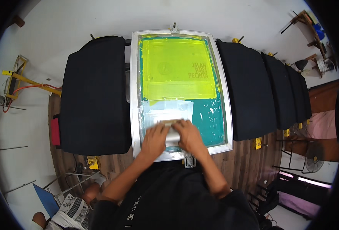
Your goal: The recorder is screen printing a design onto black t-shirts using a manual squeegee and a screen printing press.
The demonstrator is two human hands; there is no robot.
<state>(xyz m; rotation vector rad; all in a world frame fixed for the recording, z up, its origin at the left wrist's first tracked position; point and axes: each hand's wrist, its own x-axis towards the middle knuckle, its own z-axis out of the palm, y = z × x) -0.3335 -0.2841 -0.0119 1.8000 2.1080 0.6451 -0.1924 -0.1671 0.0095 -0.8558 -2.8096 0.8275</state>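
White walls [100, 17] backed your framed screen [226, 115], at whose near end was the squeegee [173, 138], probably stiff, light and slick if inked, best held at both ends; your left grip [155, 139] and right grip [188, 135] were clamped on it.

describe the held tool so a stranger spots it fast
Find the large silver frame between black panels. Near its lower edge, the left hand and right hand hold a short tool. Unlike the yellow-green ink above, it is silvery with a tan top.
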